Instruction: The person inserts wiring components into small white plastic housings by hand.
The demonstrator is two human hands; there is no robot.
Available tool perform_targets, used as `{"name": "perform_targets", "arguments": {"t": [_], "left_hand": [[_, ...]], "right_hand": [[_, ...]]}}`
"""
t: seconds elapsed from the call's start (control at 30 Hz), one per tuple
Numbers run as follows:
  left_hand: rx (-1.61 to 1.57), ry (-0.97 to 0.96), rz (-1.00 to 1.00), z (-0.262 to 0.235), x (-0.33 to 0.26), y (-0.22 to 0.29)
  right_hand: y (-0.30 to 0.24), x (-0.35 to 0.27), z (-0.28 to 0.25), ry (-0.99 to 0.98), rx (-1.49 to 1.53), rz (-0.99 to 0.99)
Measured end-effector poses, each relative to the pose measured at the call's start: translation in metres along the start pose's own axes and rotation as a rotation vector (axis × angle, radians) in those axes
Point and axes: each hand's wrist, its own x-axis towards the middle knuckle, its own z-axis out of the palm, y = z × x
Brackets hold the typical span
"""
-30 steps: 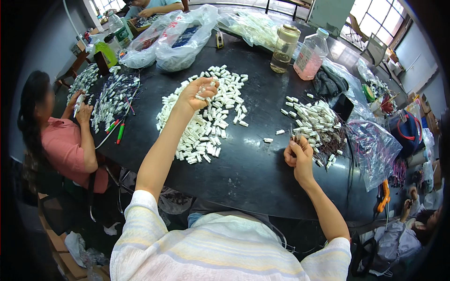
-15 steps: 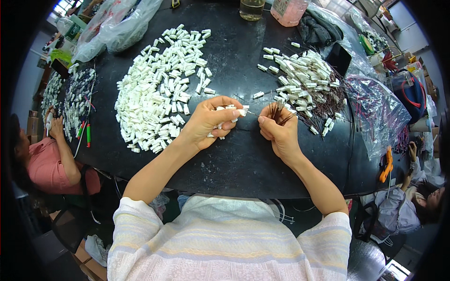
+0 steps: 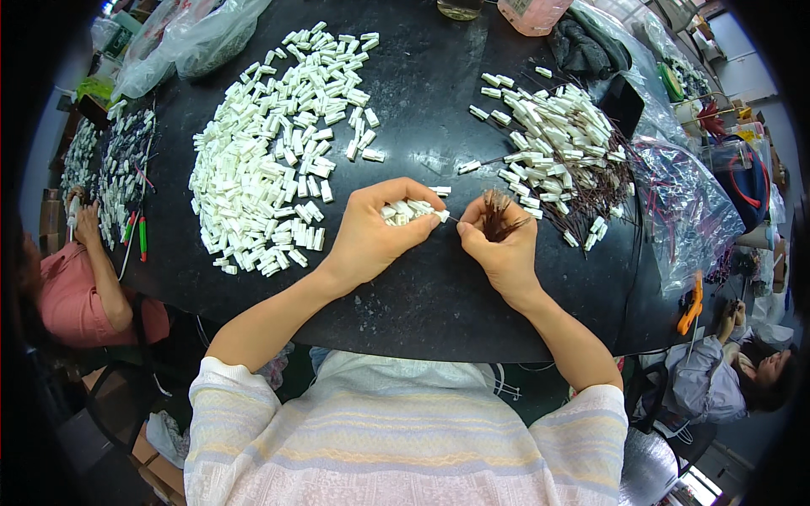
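My left hand [image 3: 384,223] is closed around several small white plastic connector housings [image 3: 407,211], with one pinched between thumb and index fingertip. Facing it, my right hand [image 3: 504,246] grips a bunch of thin dark brown wires [image 3: 501,221]. One wire runs from the right fingertips to the pinched housing; whether its end sits inside cannot be made out. Just beyond my hands, a white housing [image 3: 439,191] lies on the black table [image 3: 405,316]. A large heap of loose white housings [image 3: 253,169] spreads to the left. On the right lies a pile of housings with brown wires attached [image 3: 561,139].
A dark phone-like slab [image 3: 623,107] and a clear plastic bag [image 3: 688,202] lie right of the wired pile. Orange-handled scissors or pliers [image 3: 690,308] rest at the right table edge. A pink-filled container [image 3: 533,13] stands at the back. Co-workers sit at left [image 3: 80,291] and right [image 3: 717,379].
The view has shifted slightly. My hands have come a little closer together, and a housing now lies on the table beyond my left fingertips. The left fingers have opened slightly around the housings.
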Motion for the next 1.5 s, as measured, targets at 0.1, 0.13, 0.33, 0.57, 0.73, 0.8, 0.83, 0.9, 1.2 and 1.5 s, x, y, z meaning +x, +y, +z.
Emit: {"name": "perform_targets", "arguments": {"t": [0.1, 0.13, 0.33, 0.57, 0.73, 0.8, 0.83, 0.9, 1.2, 1.5], "left_hand": [[-0.004, -0.011, -0.021, 0.003, 0.000, -0.002], [-0.002, -0.028, -0.038, 0.004, 0.000, -0.002], [-0.631, -0.148, -0.350, -0.008, 0.010, 0.003], [-0.832, -0.264, -0.369, -0.021, 0.014, -0.001], [-0.705, -0.262, -0.331, -0.022, 0.014, -0.002], [-0.626, -0.242, -0.327, -0.021, 0.012, -0.003], [-0.626, -0.244, -0.329, -0.020, 0.012, -0.003], [-0.639, -0.224, -0.290, -0.020, 0.012, -0.004], [-0.661, -0.197, -0.377, -0.021, 0.012, 0.000], [-0.633, -0.116, -0.308, -0.021, 0.007, -0.004]], "right_hand": [[0.001, 0.000, -0.001, 0.008, 0.012, 0.003], [0.001, 0.000, -0.001, 0.005, 0.022, 0.003], [-0.007, 0.008, -0.008, 0.104, 0.114, 0.060], [-0.015, 0.004, -0.014, 0.067, 0.055, 0.116], [-0.007, 0.001, -0.010, 0.059, 0.008, 0.055], [-0.006, 0.001, -0.010, 0.049, -0.014, 0.036], [-0.006, 0.001, -0.010, 0.059, 0.015, 0.028], [-0.006, 0.000, -0.010, 0.072, 0.044, 0.021], [0.000, -0.002, -0.010, 0.059, -0.064, -0.079], [-0.001, -0.002, -0.010, 0.082, -0.061, -0.066]]}}
